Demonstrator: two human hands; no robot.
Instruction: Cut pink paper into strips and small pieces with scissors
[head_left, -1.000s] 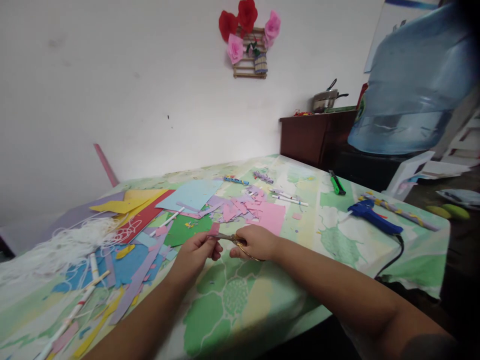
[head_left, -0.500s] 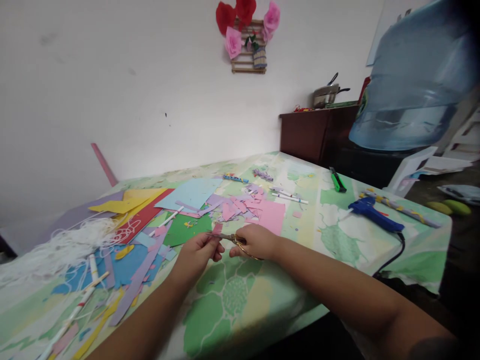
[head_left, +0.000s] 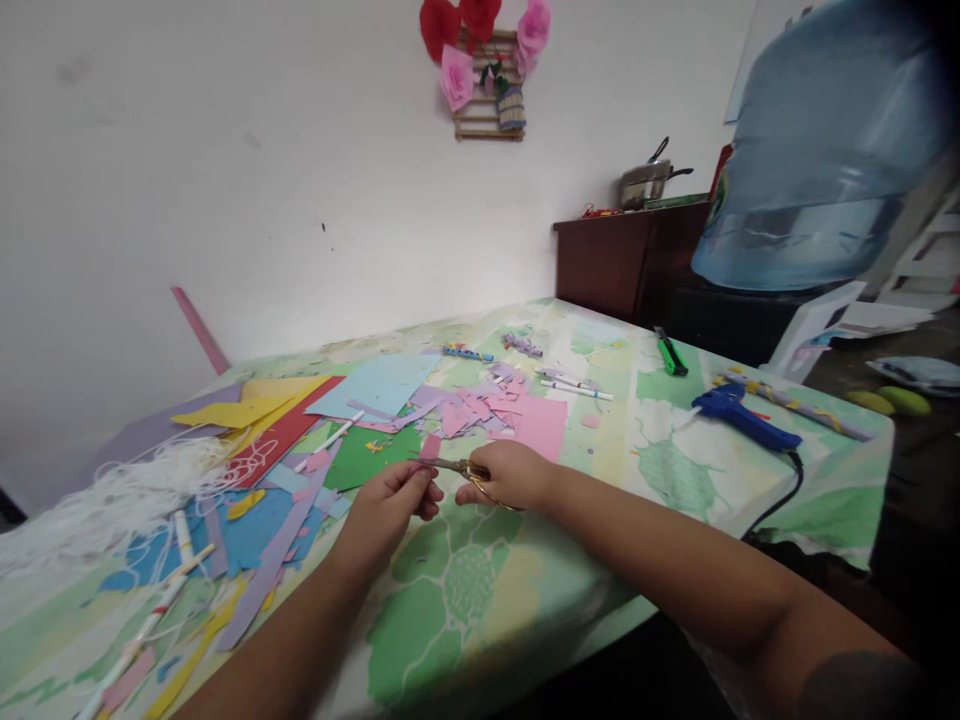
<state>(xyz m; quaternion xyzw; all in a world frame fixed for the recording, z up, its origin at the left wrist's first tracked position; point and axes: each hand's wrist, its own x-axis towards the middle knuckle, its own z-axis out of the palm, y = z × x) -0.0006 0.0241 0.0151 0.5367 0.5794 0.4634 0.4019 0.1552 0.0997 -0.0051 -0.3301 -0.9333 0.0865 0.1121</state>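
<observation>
My right hand (head_left: 510, 474) is closed round the gold handles of a small pair of scissors (head_left: 456, 466), whose blades point left. Between the thumb and fingers of my left hand (head_left: 397, 500), a small piece of pink paper (head_left: 430, 448) is pinched; its upper end sticks out by the blades. The blades cross the paper at my left fingertips, though how far they are apart is too small to tell. Just beyond the hands lie a green sheet (head_left: 379, 462), pink and purple paper scraps (head_left: 469, 412) and a pink sheet (head_left: 541, 425).
White string (head_left: 142, 485) is heaped at the left beside coloured paper sheets (head_left: 296, 430) and strips. A blue glue gun (head_left: 750, 420), its cord hanging off the edge, and a green utility knife (head_left: 670, 353) lie at the right. A water jug (head_left: 817, 170) stands beyond.
The view has shifted slightly, so the scene sits a little left and higher. The pink paper piece stands more clearly above the blades; both hands keep their holds.
</observation>
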